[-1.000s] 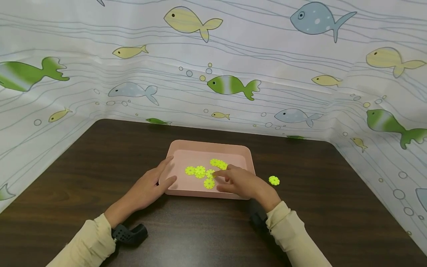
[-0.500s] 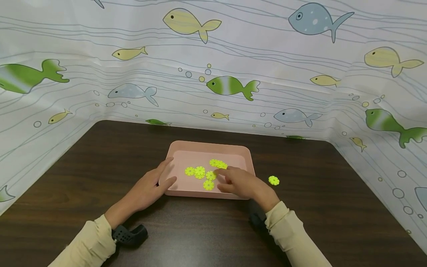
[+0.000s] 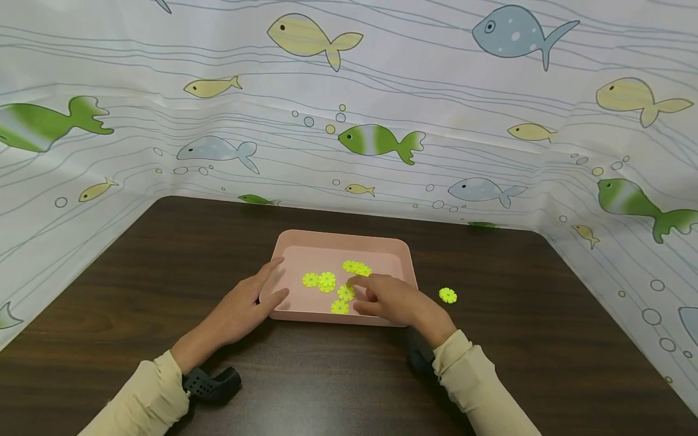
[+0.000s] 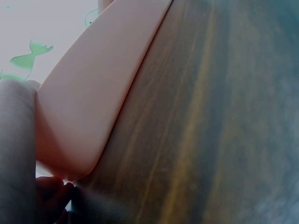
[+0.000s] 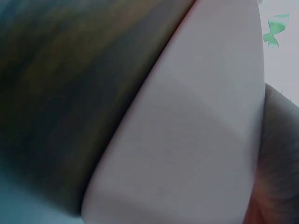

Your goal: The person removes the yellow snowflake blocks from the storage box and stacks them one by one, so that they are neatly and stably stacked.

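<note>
A shallow pink tray (image 3: 316,239) holds several bright yellow notched interlocking discs (image 3: 327,279). My left hand (image 3: 245,306) holds the tray's left side, its thumb over the near corner; the left wrist view shows curled fingers (image 4: 51,193) by the tray's outer wall (image 4: 93,79). Over the tray's right part is my right hand (image 3: 395,298). Its index fingertip (image 3: 354,281) touches or lies just above one disc (image 3: 346,293), and no disc shows pinched. Against the front wall lies another disc (image 3: 340,307). The right wrist view shows mostly tray wall (image 5: 187,126), with fingertips hidden.
One loose yellow disc (image 3: 448,295) lies on the dark wooden table (image 3: 523,327), right of the tray. A white fish-printed cloth (image 3: 294,103) rises behind and at both sides. Each wrist wears a black band (image 3: 212,384).
The disc under my right index finger has slid towards the tray's front, and the disc ahead of it has moved to the front wall. My left hand has stayed in place.
</note>
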Demonstrator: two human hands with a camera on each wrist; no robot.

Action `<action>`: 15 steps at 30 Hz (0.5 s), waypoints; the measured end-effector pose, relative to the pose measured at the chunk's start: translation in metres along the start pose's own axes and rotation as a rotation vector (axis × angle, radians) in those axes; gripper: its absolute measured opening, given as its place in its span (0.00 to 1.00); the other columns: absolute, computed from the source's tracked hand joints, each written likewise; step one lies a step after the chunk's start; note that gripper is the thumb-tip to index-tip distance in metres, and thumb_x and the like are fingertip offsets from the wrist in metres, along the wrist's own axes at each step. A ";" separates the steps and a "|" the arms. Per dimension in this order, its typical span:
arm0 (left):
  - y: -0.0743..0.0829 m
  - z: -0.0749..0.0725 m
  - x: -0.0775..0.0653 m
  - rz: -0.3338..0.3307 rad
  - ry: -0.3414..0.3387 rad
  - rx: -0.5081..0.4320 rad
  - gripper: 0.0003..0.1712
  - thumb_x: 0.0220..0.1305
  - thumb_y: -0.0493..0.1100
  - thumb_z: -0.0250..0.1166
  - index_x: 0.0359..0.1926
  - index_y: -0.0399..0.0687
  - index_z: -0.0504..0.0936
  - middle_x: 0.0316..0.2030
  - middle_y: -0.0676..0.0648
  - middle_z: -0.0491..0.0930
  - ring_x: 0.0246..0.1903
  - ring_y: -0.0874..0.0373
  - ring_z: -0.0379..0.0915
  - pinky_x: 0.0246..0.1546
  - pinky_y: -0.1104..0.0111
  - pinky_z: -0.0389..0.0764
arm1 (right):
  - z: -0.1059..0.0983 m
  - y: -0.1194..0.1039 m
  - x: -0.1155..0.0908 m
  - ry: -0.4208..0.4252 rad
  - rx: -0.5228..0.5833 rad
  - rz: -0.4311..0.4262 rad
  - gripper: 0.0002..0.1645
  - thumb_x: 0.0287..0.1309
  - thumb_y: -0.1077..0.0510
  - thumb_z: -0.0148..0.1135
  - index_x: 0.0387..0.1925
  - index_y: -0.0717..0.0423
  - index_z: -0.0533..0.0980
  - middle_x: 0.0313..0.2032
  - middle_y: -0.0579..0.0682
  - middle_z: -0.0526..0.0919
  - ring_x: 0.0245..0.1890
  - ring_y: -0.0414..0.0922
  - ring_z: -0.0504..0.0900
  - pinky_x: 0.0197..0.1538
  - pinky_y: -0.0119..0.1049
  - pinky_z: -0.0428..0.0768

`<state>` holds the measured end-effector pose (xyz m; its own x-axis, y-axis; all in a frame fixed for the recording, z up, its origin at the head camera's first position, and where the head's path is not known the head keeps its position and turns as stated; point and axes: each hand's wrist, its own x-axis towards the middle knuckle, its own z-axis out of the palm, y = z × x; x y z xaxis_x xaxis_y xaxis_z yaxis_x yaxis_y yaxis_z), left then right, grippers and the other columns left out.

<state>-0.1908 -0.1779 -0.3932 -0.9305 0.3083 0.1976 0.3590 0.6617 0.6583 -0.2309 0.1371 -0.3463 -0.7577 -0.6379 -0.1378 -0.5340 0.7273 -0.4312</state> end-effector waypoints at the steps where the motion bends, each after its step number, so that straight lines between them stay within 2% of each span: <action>1: 0.000 0.000 0.000 0.000 0.001 0.001 0.42 0.79 0.60 0.54 0.82 0.46 0.52 0.78 0.37 0.57 0.74 0.36 0.58 0.69 0.34 0.61 | 0.000 0.000 0.000 0.000 0.001 -0.007 0.32 0.70 0.50 0.66 0.72 0.48 0.72 0.20 0.44 0.69 0.19 0.40 0.67 0.27 0.33 0.66; 6: 0.000 0.000 0.000 0.000 0.002 0.004 0.42 0.79 0.60 0.54 0.82 0.46 0.53 0.78 0.37 0.58 0.74 0.35 0.59 0.68 0.34 0.62 | 0.001 0.001 0.000 -0.024 0.006 -0.017 0.31 0.71 0.49 0.65 0.73 0.46 0.73 0.18 0.42 0.64 0.17 0.39 0.62 0.26 0.33 0.64; 9: 0.000 0.001 0.000 0.001 0.002 0.007 0.42 0.79 0.60 0.54 0.82 0.46 0.53 0.78 0.36 0.58 0.74 0.35 0.59 0.68 0.34 0.62 | 0.001 0.001 0.000 -0.023 0.019 -0.017 0.28 0.70 0.50 0.66 0.69 0.47 0.76 0.18 0.43 0.64 0.17 0.39 0.62 0.25 0.32 0.63; 12: 0.000 0.001 0.000 0.002 0.003 0.008 0.42 0.79 0.60 0.54 0.82 0.46 0.53 0.78 0.36 0.58 0.74 0.35 0.59 0.68 0.34 0.62 | 0.001 0.001 0.000 0.004 0.009 -0.046 0.25 0.68 0.53 0.69 0.64 0.49 0.78 0.23 0.43 0.70 0.22 0.39 0.68 0.28 0.32 0.69; 15: -0.001 0.001 0.000 0.005 0.003 0.006 0.42 0.79 0.59 0.54 0.82 0.46 0.53 0.78 0.36 0.58 0.74 0.35 0.59 0.68 0.34 0.62 | 0.002 0.001 0.000 0.035 -0.004 -0.055 0.20 0.66 0.54 0.71 0.57 0.53 0.80 0.33 0.44 0.76 0.30 0.40 0.74 0.35 0.33 0.76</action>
<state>-0.1912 -0.1773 -0.3945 -0.9291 0.3093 0.2027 0.3637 0.6644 0.6529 -0.2305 0.1374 -0.3483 -0.7396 -0.6679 -0.0829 -0.5767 0.6925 -0.4334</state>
